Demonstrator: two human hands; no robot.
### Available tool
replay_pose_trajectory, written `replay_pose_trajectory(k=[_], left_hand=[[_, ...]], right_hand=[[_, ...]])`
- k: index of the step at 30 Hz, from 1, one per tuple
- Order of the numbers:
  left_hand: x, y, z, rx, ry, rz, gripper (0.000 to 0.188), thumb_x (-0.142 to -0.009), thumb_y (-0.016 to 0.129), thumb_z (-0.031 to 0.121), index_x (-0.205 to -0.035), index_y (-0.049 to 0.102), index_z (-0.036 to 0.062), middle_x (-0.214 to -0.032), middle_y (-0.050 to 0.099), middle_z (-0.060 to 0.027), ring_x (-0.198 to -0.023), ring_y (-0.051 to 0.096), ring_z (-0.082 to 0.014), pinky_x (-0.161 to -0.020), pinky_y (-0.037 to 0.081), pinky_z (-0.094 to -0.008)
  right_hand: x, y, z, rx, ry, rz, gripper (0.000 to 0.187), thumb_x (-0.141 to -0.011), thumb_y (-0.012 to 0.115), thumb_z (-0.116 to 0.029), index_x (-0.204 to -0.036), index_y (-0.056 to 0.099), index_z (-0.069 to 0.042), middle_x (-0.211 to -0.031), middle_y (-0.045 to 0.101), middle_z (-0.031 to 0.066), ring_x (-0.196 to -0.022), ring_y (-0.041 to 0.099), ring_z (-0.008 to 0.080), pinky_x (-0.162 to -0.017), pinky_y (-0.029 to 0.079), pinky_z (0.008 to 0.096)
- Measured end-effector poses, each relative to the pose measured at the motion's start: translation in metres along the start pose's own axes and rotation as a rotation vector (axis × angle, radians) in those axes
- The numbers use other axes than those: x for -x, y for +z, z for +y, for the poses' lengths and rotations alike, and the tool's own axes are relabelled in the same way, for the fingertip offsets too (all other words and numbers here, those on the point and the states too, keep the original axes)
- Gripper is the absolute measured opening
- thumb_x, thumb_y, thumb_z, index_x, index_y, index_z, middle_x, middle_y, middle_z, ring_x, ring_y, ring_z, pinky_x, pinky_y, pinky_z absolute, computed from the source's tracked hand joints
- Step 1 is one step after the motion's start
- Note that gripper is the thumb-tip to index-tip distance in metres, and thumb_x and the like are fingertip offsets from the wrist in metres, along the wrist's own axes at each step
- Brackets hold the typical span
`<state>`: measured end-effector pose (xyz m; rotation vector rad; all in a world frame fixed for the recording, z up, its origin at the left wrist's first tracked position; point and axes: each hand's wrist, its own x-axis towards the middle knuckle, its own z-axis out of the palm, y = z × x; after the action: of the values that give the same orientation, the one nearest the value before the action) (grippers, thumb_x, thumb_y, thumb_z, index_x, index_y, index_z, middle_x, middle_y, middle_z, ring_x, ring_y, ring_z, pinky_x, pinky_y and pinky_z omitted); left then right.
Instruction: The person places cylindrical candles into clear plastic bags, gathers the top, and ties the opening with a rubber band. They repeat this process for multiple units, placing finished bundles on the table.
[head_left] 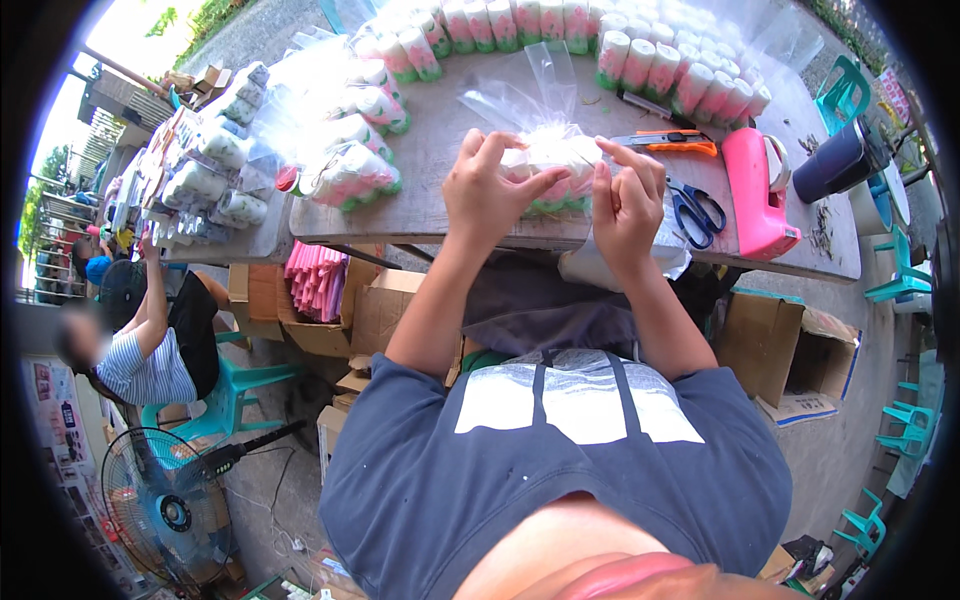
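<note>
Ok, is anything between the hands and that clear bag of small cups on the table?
Nothing visible. The left hand and right hand already grip the clear bag from both sides; scissors and the pink tape dispenser lie off to the right.

Thin, glossy, transparent plastic bag [545, 135]; matt grey counter [440, 150] with worn, speckled surface; smooth, shiny pink plastic tape dispenser [755, 195]; blue-handled metal scissors [697, 212]; matt brown cardboard box [785, 350].

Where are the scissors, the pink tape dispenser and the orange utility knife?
scissors [697, 212], head view, on the blue handle loops.
pink tape dispenser [755, 195], head view, on the middle of its pink body.
orange utility knife [672, 142], head view, on the orange handle.
</note>
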<state>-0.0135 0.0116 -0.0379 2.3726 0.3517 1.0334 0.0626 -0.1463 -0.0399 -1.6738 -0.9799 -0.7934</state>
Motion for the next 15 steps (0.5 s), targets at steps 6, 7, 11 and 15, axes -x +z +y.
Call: replay_pose_trajectory(k=[6,7,11,15], left_hand=[[0.005,0.012,0.015,0.06,0.021,0.071,0.053,-0.068,0.086,0.045,-0.095,0.062,0.007,-0.088,0.061,-0.0088,-0.074,0.065,-0.0295,-0.061,0.052,-0.0406],[0.003,0.008,0.016,0.08,0.023,0.069,0.051,-0.069,0.086,0.044,-0.094,0.062,0.0067,-0.089,0.06,-0.0092,-0.075,0.065,-0.0298,-0.062,0.051,-0.0409],[0.004,-0.007,0.009,0.281,-0.013,-0.011,0.042,-0.074,0.084,0.035,-0.095,0.062,0.0061,-0.088,0.062,-0.011,-0.079,0.064,-0.0307,-0.064,0.051,-0.041],[-0.005,-0.019,0.018,0.045,0.174,-0.008,0.018,-0.084,0.077,0.022,-0.087,0.067,0.0068,-0.077,0.067,-0.0082,-0.068,0.065,-0.0291,-0.058,0.05,-0.0365]], right_hand=[[0.007,0.004,-0.016,-0.403,0.28,-0.074,0.036,-0.094,0.067,-0.006,-0.068,0.041,-0.004,-0.083,0.069,0.0133,-0.062,0.057,0.0181,-0.053,0.043,0.03],[0.006,0.002,-0.011,-0.362,0.266,-0.121,0.034,-0.095,0.066,-0.006,-0.07,0.043,-0.003,-0.08,0.067,0.0124,-0.062,0.056,0.0174,-0.054,0.042,0.0296],[-0.005,-0.011,0.007,-0.17,0.122,-0.247,0.027,-0.093,0.067,-0.008,-0.075,0.048,-0.003,-0.072,0.057,0.0098,-0.065,0.054,0.0225,-0.059,0.044,0.0332],[-0.021,-0.01,0.009,0.065,-0.171,-0.293,0.024,-0.087,0.072,-0.01,-0.077,0.051,-0.004,-0.075,0.055,0.0096,-0.075,0.055,0.0291,-0.066,0.046,0.0394]])
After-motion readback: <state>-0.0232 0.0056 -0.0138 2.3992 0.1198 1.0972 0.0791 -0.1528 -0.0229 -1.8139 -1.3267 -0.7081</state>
